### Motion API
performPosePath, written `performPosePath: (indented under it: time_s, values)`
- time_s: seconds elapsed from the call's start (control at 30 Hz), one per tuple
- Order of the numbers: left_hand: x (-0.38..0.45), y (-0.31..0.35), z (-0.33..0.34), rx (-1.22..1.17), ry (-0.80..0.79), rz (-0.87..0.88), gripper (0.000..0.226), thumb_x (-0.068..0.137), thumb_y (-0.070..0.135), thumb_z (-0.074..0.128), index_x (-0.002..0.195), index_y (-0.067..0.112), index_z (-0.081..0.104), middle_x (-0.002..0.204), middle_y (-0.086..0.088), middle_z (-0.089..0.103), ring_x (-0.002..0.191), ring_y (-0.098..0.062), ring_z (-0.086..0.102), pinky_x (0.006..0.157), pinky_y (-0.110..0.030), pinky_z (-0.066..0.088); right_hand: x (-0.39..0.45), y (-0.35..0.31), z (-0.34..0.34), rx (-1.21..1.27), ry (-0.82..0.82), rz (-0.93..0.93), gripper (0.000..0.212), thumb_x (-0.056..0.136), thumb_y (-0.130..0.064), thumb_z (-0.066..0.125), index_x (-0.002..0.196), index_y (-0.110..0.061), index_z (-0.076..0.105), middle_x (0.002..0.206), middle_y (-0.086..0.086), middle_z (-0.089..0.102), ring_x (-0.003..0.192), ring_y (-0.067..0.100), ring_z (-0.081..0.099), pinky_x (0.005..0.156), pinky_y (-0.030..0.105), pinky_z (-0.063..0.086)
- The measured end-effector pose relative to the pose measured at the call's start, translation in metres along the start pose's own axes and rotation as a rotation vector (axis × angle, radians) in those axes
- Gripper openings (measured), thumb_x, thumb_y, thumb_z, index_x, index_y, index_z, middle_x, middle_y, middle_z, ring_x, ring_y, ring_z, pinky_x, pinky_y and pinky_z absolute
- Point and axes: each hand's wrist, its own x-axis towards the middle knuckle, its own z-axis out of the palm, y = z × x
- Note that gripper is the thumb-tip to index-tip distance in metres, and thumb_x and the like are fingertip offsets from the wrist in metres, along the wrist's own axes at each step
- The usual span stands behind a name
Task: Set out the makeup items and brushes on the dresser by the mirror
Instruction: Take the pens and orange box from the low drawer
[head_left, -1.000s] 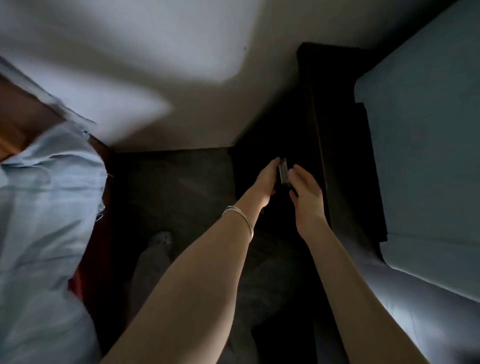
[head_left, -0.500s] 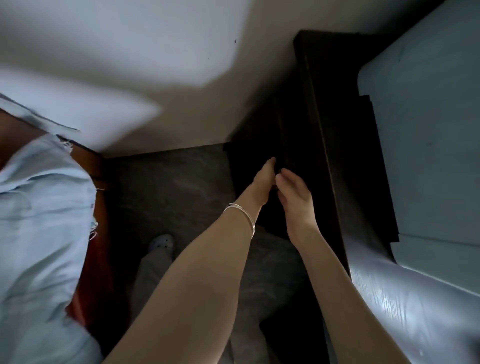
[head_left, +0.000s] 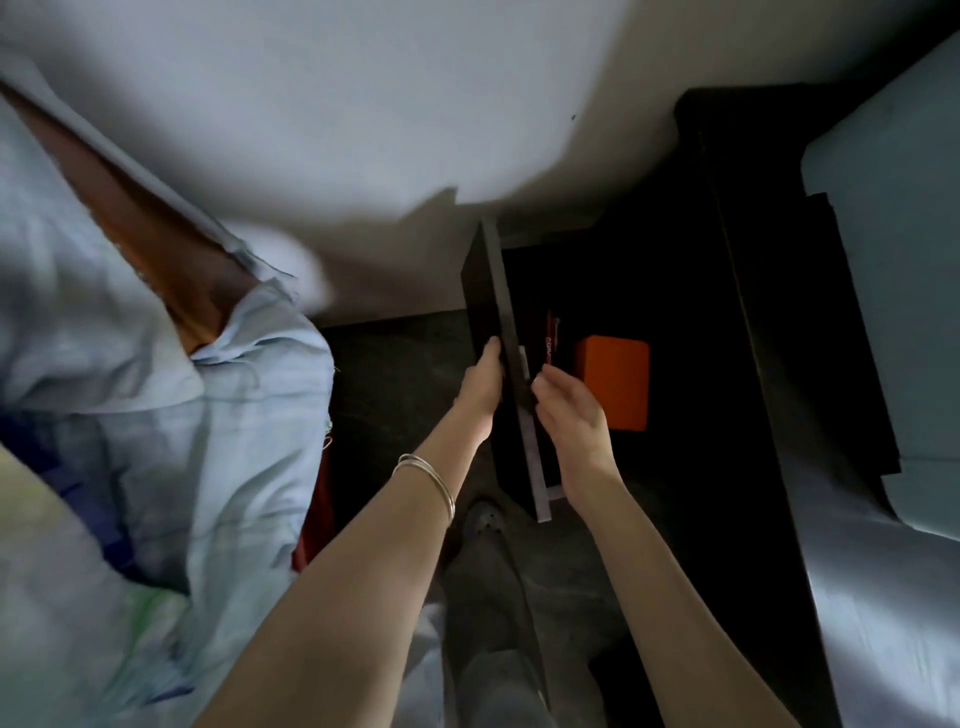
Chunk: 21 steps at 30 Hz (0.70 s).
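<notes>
A dark drawer front (head_left: 493, 291) stands pulled out from the dark dresser (head_left: 753, 338). My left hand (head_left: 483, 387) presses its outer face, with the fingers up at the top edge. Curled over the same edge from the inner side is my right hand (head_left: 571, 415). Inside the open drawer lie an orange box (head_left: 613, 382), a slim red item (head_left: 549, 338) and a small white item (head_left: 523, 361) against the front panel. The rest of the drawer is too dark to read.
A bed with pale blue bedding (head_left: 156, 415) fills the left. A pale flat surface (head_left: 883, 260) lies on the dresser at the right. My foot (head_left: 485, 519) stands on the dark floor below the drawer. A white wall (head_left: 311, 104) is behind.
The drawer was shut a second ago, with both hands at its handle; it has slid out towards me and its contents now show.
</notes>
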Motion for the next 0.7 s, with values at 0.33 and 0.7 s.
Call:
performPosePath:
  time_s: [0.33, 0.7]
  values:
    - [-0.030, 0.009, -0.036, -0.101, 0.036, -0.040, 0.038, 0.094, 0.046, 0.038, 0.092, 0.020, 0.065, 0.084, -0.001, 0.064, 0.086, -0.017, 0.060, 0.086, -0.033, 0.046, -0.006, 0.013, 0.027, 0.021, -0.045, 0.057, 0.044, 0.091, -0.023, 0.059, 0.132, -0.013, 0.049, 0.124, -0.003, 0.055, 0.114, 0.007, 0.051, 0.098, 0.023, 0.040]
    - [-0.077, 0.029, -0.023, 0.115, 0.329, 0.357, 0.007, 0.092, 0.010, 0.048, 0.092, 0.015, 0.054, 0.080, 0.005, 0.056, 0.070, -0.007, 0.055, 0.061, -0.015, 0.045, 0.042, 0.032, 0.020, -0.201, 0.019, 0.102, 0.027, 0.092, -0.015, 0.056, 0.118, -0.018, 0.060, 0.112, -0.007, 0.059, 0.110, 0.013, 0.056, 0.099, 0.032, 0.046]
